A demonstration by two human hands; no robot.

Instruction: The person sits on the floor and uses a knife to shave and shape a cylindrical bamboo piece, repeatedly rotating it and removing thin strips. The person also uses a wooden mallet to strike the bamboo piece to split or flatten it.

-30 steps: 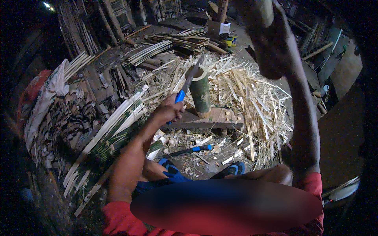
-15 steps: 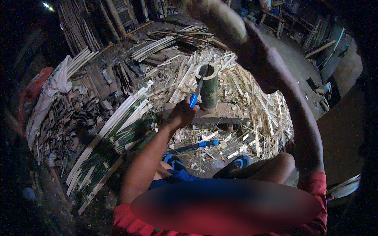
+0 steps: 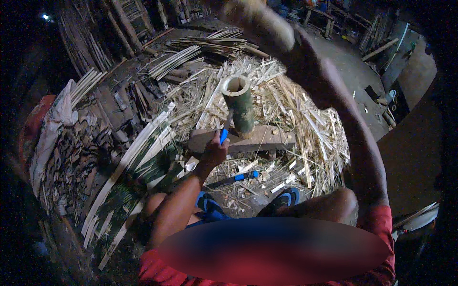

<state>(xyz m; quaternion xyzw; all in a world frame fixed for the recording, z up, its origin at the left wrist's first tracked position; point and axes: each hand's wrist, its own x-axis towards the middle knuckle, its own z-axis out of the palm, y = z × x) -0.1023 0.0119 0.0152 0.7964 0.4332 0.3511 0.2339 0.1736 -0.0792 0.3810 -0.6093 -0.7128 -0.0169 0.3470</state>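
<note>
My left hand [image 3: 215, 151] is closed round the blue handle of a knife [image 3: 224, 136]. Its narrow blade points up along the left side of a green bamboo section [image 3: 242, 112]; whether it touches I cannot tell. The hollow, pale-rimmed bamboo stands almost upright on a thick wooden board [image 3: 267, 138], leaning slightly left. My right arm is raised high across the upper right. At its end my right hand [image 3: 305, 52] is dark and blurred, apparently closed on a thick, rounded brown piece [image 3: 267, 26] running out of the upper edge.
Pale shavings and split strips [image 3: 315, 143] heap round the board. A dark tool with a blue and black handle [image 3: 245, 175] lies before my feet. Long bamboo strips [image 3: 129, 162] are at left, beside piled wood pieces [image 3: 71, 157]. More slats [image 3: 176, 62] lie at the back.
The knife has dropped from across the bamboo's open top to beside its lower left wall. My right arm stays raised. The whole view has shifted slightly.
</note>
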